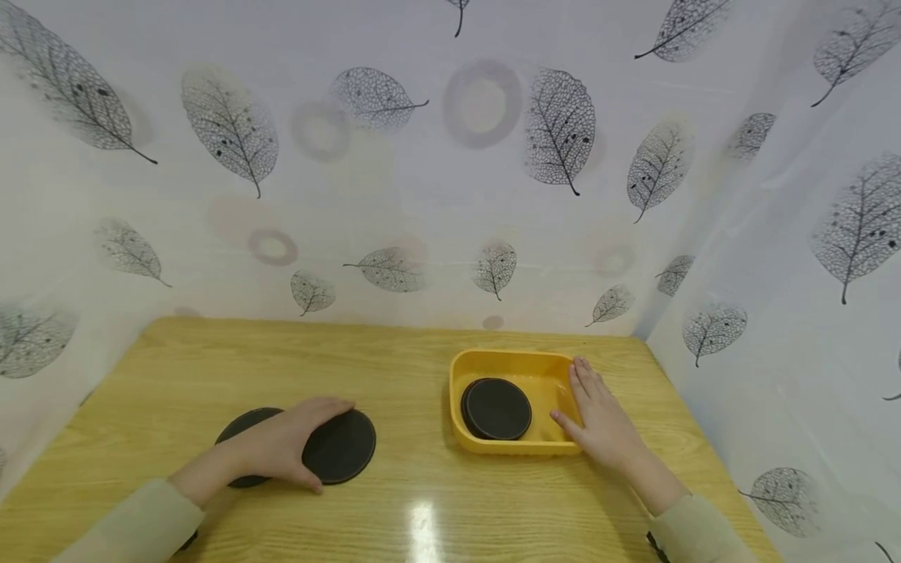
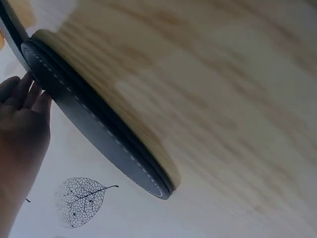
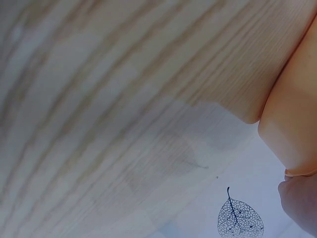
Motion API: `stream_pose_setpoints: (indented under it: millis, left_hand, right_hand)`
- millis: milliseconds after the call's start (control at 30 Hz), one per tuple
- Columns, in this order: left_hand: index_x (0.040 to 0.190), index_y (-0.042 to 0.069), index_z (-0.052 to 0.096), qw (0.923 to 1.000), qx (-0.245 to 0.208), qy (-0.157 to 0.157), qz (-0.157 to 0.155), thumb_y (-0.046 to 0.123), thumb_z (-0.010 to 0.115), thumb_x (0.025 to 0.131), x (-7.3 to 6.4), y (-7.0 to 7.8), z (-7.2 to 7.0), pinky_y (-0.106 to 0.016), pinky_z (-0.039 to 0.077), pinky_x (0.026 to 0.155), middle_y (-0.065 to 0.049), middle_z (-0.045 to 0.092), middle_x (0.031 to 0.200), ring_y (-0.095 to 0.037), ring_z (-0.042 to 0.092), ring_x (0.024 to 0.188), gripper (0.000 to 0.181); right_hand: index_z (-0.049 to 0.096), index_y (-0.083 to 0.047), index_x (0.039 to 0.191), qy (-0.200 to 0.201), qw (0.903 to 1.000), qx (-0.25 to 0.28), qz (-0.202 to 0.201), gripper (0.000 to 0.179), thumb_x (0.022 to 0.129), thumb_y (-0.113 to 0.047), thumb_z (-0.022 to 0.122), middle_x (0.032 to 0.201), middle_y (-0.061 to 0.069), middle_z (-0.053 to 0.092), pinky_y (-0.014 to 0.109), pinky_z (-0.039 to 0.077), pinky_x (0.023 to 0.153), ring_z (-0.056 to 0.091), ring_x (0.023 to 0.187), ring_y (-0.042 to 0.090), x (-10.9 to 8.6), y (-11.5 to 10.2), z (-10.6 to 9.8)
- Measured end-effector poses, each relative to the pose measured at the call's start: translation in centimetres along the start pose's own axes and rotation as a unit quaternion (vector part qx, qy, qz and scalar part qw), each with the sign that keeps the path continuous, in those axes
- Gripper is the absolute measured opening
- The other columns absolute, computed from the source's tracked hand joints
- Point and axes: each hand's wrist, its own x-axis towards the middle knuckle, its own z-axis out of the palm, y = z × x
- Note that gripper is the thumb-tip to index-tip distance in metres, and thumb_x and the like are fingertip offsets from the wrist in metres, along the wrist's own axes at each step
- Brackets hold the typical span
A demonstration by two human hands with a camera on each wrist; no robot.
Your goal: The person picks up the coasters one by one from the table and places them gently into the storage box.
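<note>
My left hand (image 1: 285, 442) reaches over a round black coaster (image 1: 342, 447), with thumb and fingers at opposite edges. Beside it, partly hidden beneath my hand and wrist, another round black coaster (image 1: 246, 422) lies on the table. In the left wrist view, this nearer coaster (image 2: 99, 119) shows pale edge stitching and appears stacked on another. My right hand (image 1: 605, 422) holds the right end of a yellow plastic bin (image 1: 517, 448), thumb inside and fingers along the rim. Inside the bin's left half sits a small stack of black coasters (image 1: 497, 410).
The wood-grain table (image 1: 408, 516) has its back edge against a pale leaf-patterned sheet (image 1: 422, 180). More of this sheet stands along the right side (image 1: 788, 375). The bin's outer wall (image 3: 292, 109) shows in the right wrist view.
</note>
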Motion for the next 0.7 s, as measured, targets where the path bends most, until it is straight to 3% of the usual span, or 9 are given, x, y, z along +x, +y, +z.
stream_pose_setpoints:
  millis: [700]
  left_hand:
    - [0.159, -0.002, 0.04, 0.9988, 0.042, 0.021, 0.01, 0.041, 0.095, 0.07, 0.09, 0.48, 0.73, -0.049, 0.059, 0.101, -0.02, 0.049, 0.155, -0.039, 0.056, 0.137, 0.113]
  right_hand:
    - [0.025, 0.016, 0.161, 0.002, 0.9999, 0.01, -0.003, 0.088, 0.106, -0.044, 0.058, 0.174, 0.031, 0.013, 0.064, 0.02, 0.13, 0.017, 0.162, 0.05, -0.12, -0.14, -0.13]
